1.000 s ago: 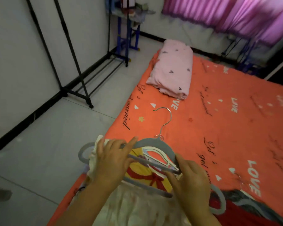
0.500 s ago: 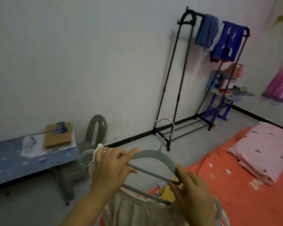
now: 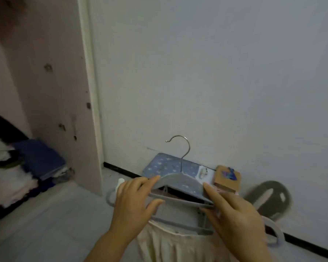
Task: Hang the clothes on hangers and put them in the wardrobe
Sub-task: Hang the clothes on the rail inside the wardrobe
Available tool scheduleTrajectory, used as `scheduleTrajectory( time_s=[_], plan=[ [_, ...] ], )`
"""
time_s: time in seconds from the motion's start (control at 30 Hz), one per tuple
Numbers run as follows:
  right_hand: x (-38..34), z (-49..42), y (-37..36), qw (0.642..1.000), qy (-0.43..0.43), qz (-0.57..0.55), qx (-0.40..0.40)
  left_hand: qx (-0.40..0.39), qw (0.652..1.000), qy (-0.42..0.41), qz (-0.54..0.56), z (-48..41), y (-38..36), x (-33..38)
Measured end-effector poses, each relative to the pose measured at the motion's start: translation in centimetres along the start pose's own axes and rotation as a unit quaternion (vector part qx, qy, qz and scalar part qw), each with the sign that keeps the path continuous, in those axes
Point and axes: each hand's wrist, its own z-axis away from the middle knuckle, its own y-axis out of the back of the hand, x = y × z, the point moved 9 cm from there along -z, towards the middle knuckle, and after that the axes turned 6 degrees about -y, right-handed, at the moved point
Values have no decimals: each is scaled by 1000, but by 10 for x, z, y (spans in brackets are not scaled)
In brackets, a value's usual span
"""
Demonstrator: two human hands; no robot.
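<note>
Head view has both my forearms reaching up from below. My left grip [image 3: 134, 201] pinches the left shoulder of the grey hanger [image 3: 180, 179], thumb beneath; my right grip [image 3: 233, 214] pinches its right end. A cream garment [image 3: 169, 244] hangs below it, right of the open wardrobe [image 3: 51, 95], blue desk [image 3: 163, 165] beyond

grey hanger [image 3: 180, 181]: level, hook up | cream garment [image 3: 170, 242]: hangs beneath | wardrobe [image 3: 51, 91]: left, open

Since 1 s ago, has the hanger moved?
Yes. The hanger went leftward: off the bed, now in front of the blue bench.
</note>
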Motion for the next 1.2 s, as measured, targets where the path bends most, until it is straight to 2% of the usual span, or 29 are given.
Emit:
scheduleTrajectory(
  time_s=[0.2,0.33,0.5,0.63,0.73,1.2],
  plan=[
    [-129,-83,-77,992,79,-95,35,60,989,106,-77,16,101,-140],
    [-218,-138,-122,982,121,-132,64,92,980,119,-128,15,165,-221],
    [-297,-194,-171,972,149,-164,76,109,975,135,-136,3,222,-312],
    [-338,-239,-210,967,165,-186,63,152,967,80,-186,-21,253,-358],
    [-361,-277,-246,962,179,-199,44,171,958,70,-217,-41,264,-400],
    [-427,-482,-443,929,256,-254,83,169,930,152,-288,-180,258,-629]
  ],
)
